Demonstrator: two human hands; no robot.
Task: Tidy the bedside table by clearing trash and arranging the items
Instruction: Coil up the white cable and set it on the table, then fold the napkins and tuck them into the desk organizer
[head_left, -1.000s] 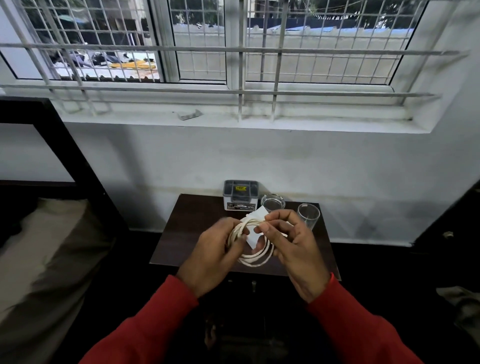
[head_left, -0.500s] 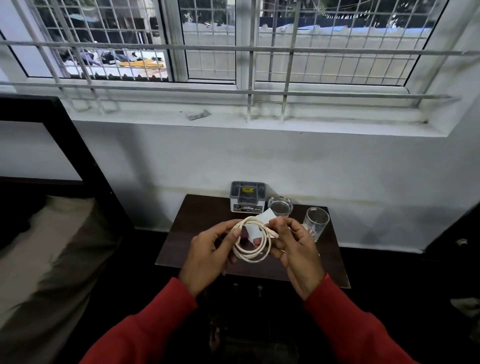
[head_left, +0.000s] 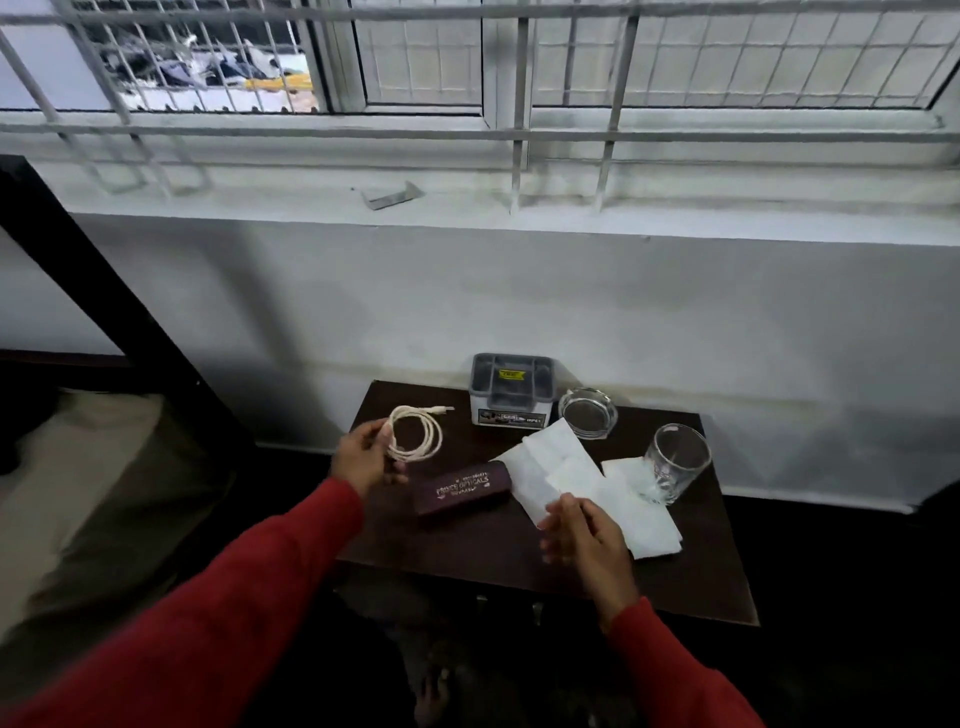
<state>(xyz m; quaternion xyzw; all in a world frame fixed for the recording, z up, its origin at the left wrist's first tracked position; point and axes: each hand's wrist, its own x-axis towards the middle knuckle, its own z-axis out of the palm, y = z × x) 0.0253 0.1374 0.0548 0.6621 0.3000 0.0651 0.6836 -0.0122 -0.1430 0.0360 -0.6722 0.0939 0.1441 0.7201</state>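
Note:
My left hand (head_left: 363, 457) grips a coiled white cable (head_left: 418, 435) over the left rear part of the dark brown bedside table (head_left: 467, 545). My right hand (head_left: 584, 535) hovers with fingers apart and nothing in it, just above the near edge of white tissue papers (head_left: 550, 462) spread across the table's middle and right. A maroon spectacle case (head_left: 462, 487) lies between my hands. At the back stand a grey organiser box (head_left: 511, 389), a glass ashtray (head_left: 588, 414) and a clear drinking glass (head_left: 675, 462).
A white wall and window sill with metal bars rise behind the table; a small grey scrap (head_left: 392, 196) lies on the sill. A bed with a dark frame (head_left: 104, 291) stands to the left. The floor around the table is dark.
The cable, held by both hands before, is now in my left hand only and has moved left. My right hand has let go and dropped toward the tissues.

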